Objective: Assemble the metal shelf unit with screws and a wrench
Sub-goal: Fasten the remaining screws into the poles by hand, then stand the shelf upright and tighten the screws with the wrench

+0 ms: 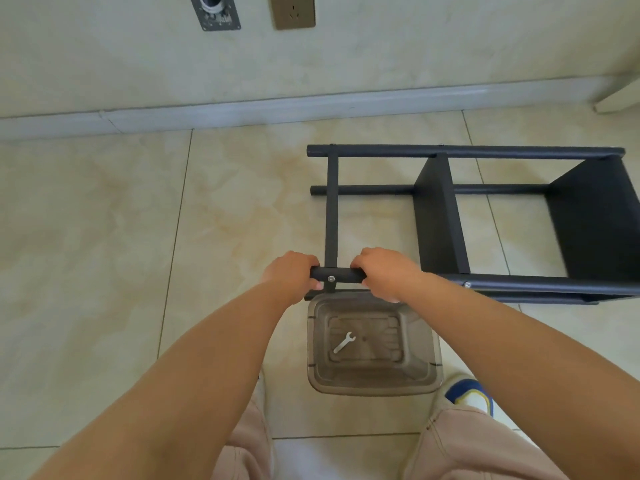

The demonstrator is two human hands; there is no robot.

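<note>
Black metal shelf unit [450, 216] lay on its side on beige floor tiles [104, 237].
Left hand [291, 275] and right hand [384, 271] each gripped its near tube; a silver wrench [344, 342] lay in a clear plastic bin [426, 372] just below.

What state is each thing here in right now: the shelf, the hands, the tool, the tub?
Shelf unit: lying on its side on the floor, panels fitted.
Left hand: gripping the near post's end.
Right hand: gripping the same post.
Screw: seated in the post between the hands.
Wrench: lying loose in the tub.
Plastic tub: upright, open.
</note>
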